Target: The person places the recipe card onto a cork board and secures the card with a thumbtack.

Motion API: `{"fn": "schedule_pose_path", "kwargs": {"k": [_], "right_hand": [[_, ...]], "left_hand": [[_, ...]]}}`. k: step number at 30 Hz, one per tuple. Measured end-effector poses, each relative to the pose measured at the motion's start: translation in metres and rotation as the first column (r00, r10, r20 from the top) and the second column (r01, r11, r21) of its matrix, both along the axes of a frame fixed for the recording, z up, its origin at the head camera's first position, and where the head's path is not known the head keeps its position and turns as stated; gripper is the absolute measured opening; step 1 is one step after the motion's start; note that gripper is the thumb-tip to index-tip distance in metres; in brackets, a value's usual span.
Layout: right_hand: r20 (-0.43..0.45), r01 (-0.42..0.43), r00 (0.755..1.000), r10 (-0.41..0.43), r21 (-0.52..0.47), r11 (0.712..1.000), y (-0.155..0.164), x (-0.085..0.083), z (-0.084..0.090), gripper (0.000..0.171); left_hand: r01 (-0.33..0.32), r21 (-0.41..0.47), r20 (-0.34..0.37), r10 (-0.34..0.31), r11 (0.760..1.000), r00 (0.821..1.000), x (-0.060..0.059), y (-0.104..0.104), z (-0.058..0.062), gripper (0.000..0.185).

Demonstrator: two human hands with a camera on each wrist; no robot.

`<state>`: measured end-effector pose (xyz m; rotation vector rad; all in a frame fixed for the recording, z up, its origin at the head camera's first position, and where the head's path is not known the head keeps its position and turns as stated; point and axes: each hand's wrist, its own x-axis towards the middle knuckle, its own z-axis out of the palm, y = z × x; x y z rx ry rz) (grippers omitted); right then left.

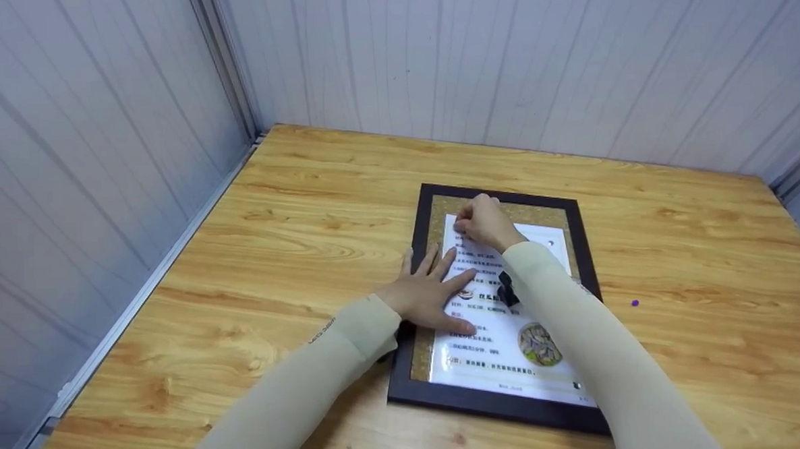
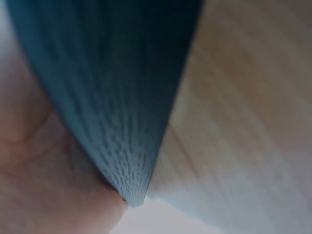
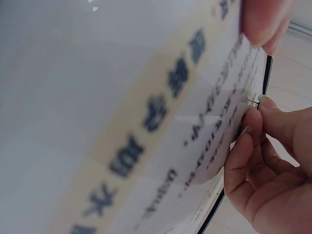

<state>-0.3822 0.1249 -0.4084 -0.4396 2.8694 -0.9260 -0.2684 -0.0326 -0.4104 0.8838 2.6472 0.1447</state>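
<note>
A dark-framed cork board lies on the wooden table, with a glossy printed sheet on it. My left hand rests on the sheet and the frame's left side with its fingers spread. In the left wrist view, the palm lies against the dark frame edge. My right hand is at the sheet's upper left corner. The right wrist view shows its thumb and fingertips pinching a small pin at the sheet's surface; the pin's head is mostly hidden.
A small purple object lies on the table right of the board. Small pin-like spots mark the sheet's upper right and lower right. Pale panel walls stand behind and left of the table.
</note>
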Motion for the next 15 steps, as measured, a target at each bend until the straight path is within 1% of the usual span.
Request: {"fn": "schedule_pose_path", "kwargs": {"k": [3, 8, 11, 15], "right_hand": [[-0.025, -0.018, 1.000, 0.019, 0.028, 0.999, -0.0007, -0.0002, -0.0007, 0.013], [-0.072, -0.099, 0.992, 0.106, 0.100, 0.990, 0.0018, -0.0006, -0.0016, 0.013], [-0.057, -0.141, 0.987, 0.150, 0.135, 0.981, 0.0050, 0.0001, -0.0019, 0.018], [-0.006, -0.142, 0.989, 0.145, 0.153, 0.978, 0.0072, 0.0026, 0.0002, 0.028]], "left_hand": [[0.003, -0.010, -0.002, -0.003, 1.000, 1.000, 0.0003, -0.0003, -0.0006, 0.098], [0.006, -0.012, 0.000, -0.006, 1.000, 1.000, 0.0001, 0.0001, -0.0011, 0.098], [-0.001, -0.006, 0.006, 0.001, 1.000, 1.000, 0.0002, 0.0002, -0.0009, 0.098], [-0.007, 0.001, 0.015, 0.007, 1.000, 1.000, -0.0004, 0.0006, 0.0002, 0.098]]}}
